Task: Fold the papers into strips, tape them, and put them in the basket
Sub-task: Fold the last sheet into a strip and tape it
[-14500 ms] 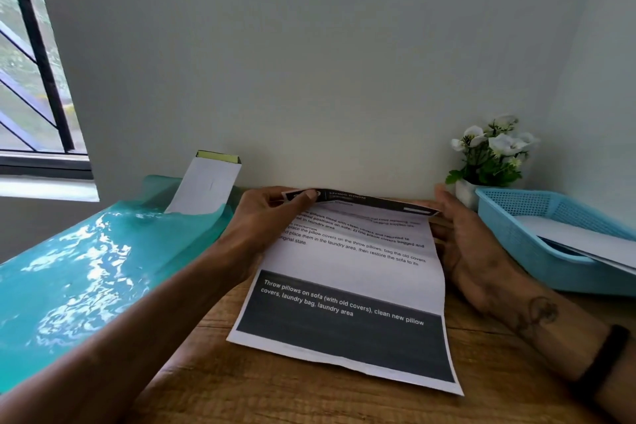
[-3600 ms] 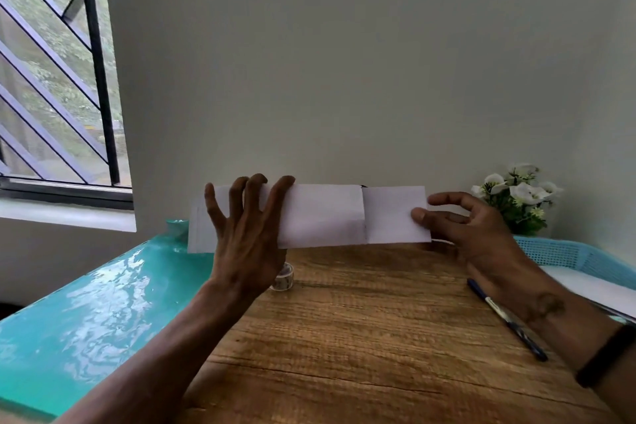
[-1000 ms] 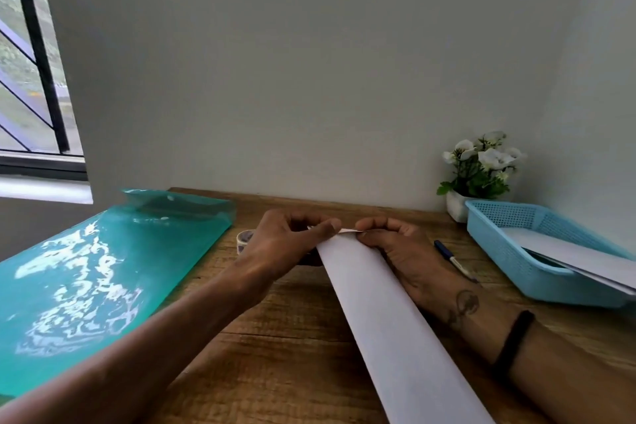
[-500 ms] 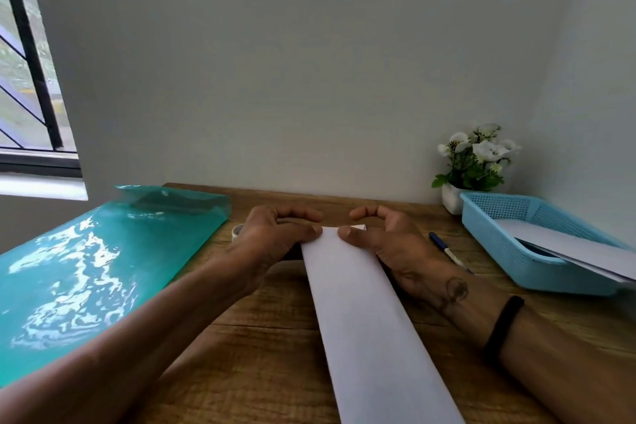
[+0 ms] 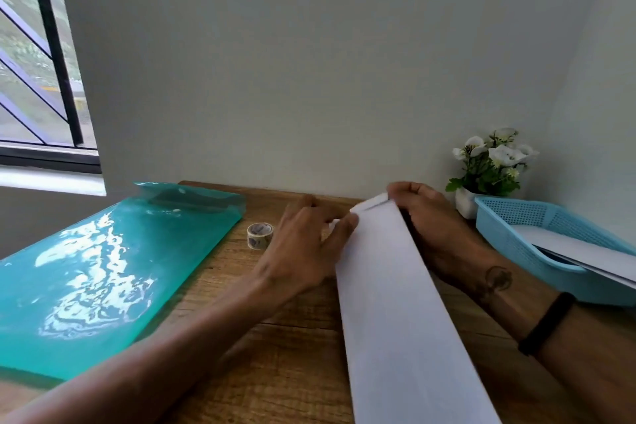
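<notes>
A long white paper strip [image 5: 395, 303] runs from the bottom edge of the view up to the middle of the wooden desk [image 5: 292, 365]. My left hand [image 5: 309, 248] pinches the strip's far left corner with thumb and fingers. My right hand [image 5: 437, 227] grips the far right corner, fingers curled over the end, which is lifted slightly off the desk. A small roll of tape [image 5: 260, 235] stands just left of my left hand. The light blue basket [image 5: 509, 234] sits at the right and holds white folded paper [image 5: 581, 251].
A shiny teal plastic folder [image 5: 103, 272] covers the left part of the desk. A small pot of white flowers [image 5: 488, 169] stands in the back right corner by the basket. A barred window [image 5: 38, 55] is at the upper left.
The far end of the strip has shifted right and lifted. The tape roll is now uncovered beside my left hand. My view has turned slightly left and up.
</notes>
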